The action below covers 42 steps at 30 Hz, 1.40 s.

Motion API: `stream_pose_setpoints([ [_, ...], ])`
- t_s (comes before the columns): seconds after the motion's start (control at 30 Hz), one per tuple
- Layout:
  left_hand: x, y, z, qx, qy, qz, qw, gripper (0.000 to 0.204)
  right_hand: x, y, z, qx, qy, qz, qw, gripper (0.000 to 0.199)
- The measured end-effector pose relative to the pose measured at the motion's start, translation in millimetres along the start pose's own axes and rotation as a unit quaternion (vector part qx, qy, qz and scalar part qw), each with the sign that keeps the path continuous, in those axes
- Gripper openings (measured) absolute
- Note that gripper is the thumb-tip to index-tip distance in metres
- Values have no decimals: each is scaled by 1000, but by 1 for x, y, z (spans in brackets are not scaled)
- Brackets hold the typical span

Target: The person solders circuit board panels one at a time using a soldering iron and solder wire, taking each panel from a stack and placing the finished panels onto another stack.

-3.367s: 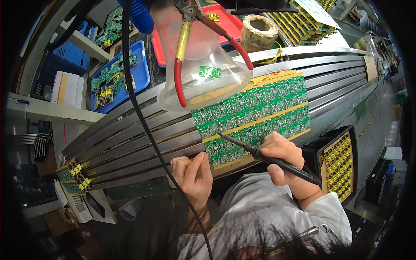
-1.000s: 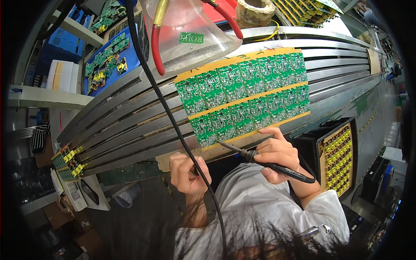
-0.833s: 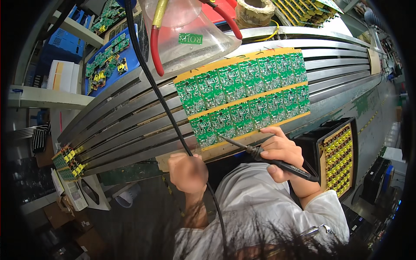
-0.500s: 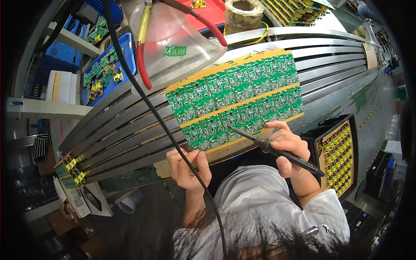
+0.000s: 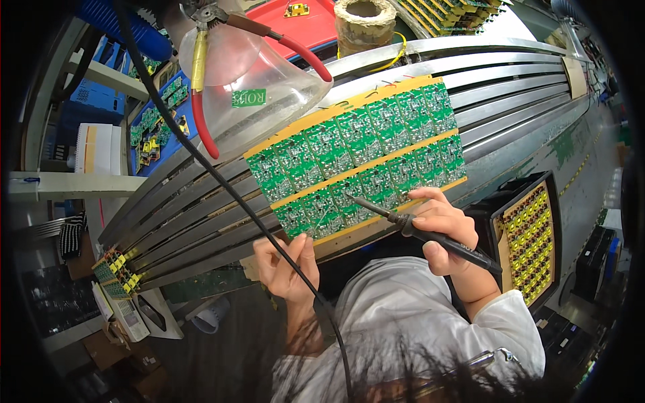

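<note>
Your right hand point(image 5: 440, 228) is closed in a pen grip on the black soldering iron point(image 5: 423, 232), its tip touching the lower row of the green circuit board panel point(image 5: 359, 164), which lies across the metal conveyor rails point(image 5: 201, 215). Your left hand point(image 5: 285, 265) has loosely curled fingers at the panel's lower left edge; whether it pinches anything, I cannot tell. If that support slips, the tip could skid and bridge neighbouring joints. The black cable point(image 5: 222, 185) crossing your left hand could snag
</note>
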<state>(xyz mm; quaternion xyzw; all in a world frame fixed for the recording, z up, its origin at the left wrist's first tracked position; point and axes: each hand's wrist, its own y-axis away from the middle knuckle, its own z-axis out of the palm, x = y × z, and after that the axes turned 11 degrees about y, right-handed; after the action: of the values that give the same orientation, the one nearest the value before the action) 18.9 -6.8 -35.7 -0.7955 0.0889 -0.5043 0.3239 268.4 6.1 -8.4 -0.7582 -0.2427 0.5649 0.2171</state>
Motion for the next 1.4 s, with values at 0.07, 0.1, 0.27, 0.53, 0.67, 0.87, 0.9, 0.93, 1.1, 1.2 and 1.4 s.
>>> stream_pose_setpoints([
  [0.07, 3, 0, -4, -25, -12, 39, 999, 13, 1, 2, -3, 3, 5, 2, 1000, 23],
  [0.1, 6, 0, -5, -40, -15, 60, 997, 13, 1, 3, -5, 10, 3, 0, 1000, 23],
  [0.27, 22, 4, -5, -79, -38, -19, 996, 13, 2, 7, -11, 17, -2, 10, 1000, 23],
  [0.53, 30, -1, 1, -50, -47, -16, 998, 14, 4, 13, -19, 22, 5, 11, 1000, 24],
  [0.67, 28, -10, 10, -60, -79, 47, 994, 14, 4, 14, -20, 16, 16, 12, 1000, 26],
  [0.87, 26, -15, 12, -79, -94, 80, 989, 12, 3, 10, -21, 12, 15, 18, 1000, 26],
  [0.9, 25, -15, 12, -76, -88, 82, 990, 11, 2, 9, -21, 13, 16, 18, 1000, 26],
  [0.93, 24, -15, 12, -76, -80, 83, 990, 11, 2, 9, -20, 18, 13, 19, 1000, 26],
  [1.1, 22, -11, 9, -32, -73, 65, 995, 10, 5, 5, -7, -1, 3, -12, 1000, 23],
  [1.2, 20, -10, 7, -33, -76, 55, 995, 11, 4, 3, 0, -18, 29, -16, 999, 23],
  [1.4, 15, -11, 5, -35, -72, 67, 995, 17, -2, -4, 0, -42, 67, -24, 997, 23],
])
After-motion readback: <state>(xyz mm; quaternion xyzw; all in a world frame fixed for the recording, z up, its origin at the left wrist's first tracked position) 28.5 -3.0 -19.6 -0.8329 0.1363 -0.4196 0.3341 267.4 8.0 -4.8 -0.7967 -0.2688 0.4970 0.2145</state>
